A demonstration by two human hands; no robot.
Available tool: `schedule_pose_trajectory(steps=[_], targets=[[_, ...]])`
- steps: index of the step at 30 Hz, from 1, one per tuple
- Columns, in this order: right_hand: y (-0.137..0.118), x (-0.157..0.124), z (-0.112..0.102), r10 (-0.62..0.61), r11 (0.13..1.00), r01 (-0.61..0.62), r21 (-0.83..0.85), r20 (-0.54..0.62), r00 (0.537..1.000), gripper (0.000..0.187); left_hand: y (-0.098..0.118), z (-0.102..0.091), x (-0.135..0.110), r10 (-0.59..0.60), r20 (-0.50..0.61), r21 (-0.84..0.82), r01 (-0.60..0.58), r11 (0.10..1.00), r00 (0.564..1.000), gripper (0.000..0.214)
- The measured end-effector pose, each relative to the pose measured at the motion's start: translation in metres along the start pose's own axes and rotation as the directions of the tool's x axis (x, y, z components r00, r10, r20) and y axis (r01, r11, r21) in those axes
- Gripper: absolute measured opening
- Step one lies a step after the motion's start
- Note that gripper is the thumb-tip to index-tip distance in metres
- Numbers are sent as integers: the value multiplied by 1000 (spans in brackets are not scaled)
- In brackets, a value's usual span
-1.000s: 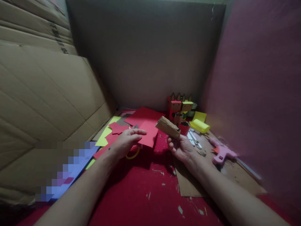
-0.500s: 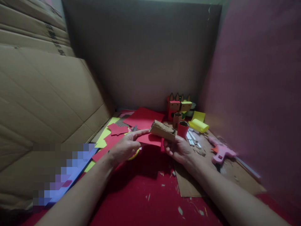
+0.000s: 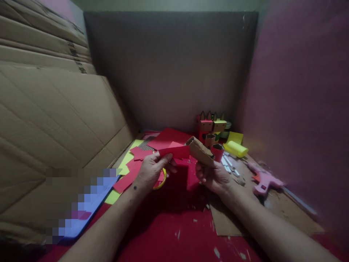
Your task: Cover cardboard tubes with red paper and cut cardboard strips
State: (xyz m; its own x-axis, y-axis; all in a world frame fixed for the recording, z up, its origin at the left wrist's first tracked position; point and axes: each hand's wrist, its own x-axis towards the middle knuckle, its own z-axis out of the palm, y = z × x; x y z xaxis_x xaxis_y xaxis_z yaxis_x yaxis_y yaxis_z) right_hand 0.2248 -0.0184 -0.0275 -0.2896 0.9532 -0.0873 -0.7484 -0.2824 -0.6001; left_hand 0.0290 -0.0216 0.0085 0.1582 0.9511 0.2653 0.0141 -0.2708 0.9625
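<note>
Between the thumb and fingers of my left hand is a strip of red paper, held out flat to the right. My right hand grips a rolled cardboard tube by its lower right end; the tube tilts, its open end toward the upper left. The strip's right edge is close to the tube, and I cannot tell whether they touch. Just behind my right hand stand a red-wrapped tube and a plain cardboard tube. Partly hidden by my left hand are yellow scissor handles.
Red paper sheets and yellow paper lie at left. Two animal figures stand at the back. White glue sticks, a yellow paper roll and a pink glue gun are at right. Cardboard rises on the left.
My left hand, earlier with its index finger stretched toward the tube, now holds the red paper strip. The tube is tilted more steeply. The whole view has shifted slightly.
</note>
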Motion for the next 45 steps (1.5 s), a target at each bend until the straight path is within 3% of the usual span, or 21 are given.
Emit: schedule_pose_trajectory(steps=[7,15,25,28,30,33,35,42,45], targets=[[0,1,-2,8,1000,-8,-5,-40,999,13,1,-2,-1,-109,64,66,105,992,992,37],[1,6,-6,22,1000,-21,12,-66,998,15,1,-3,-1,-203,72,20,202,979,977,49],[0,3,-2,23,1000,-22,13,-93,995,16,-2,-7,1,-172,68,12,171,985,983,55],[0,3,-3,13,1000,-11,18,-108,994,15,0,-11,1,-182,65,-84,187,979,981,59],[0,4,-4,3,1000,0,24,-128,992,15,3,-15,1,-215,141,-151,236,960,966,62],[0,5,-5,-15,999,22,37,-158,987,17,10,-21,1,-281,306,-222,355,908,910,65],[0,6,-5,-21,999,28,41,-167,986,16,12,-23,1,-305,351,-264,406,875,885,66],[1,6,-2,-18,999,26,43,-162,987,21,14,-28,5,-375,333,-407,491,770,865,70],[2,7,-1,-104,995,105,-2,-128,986,26,14,-32,8,-436,283,-483,520,705,854,68]])
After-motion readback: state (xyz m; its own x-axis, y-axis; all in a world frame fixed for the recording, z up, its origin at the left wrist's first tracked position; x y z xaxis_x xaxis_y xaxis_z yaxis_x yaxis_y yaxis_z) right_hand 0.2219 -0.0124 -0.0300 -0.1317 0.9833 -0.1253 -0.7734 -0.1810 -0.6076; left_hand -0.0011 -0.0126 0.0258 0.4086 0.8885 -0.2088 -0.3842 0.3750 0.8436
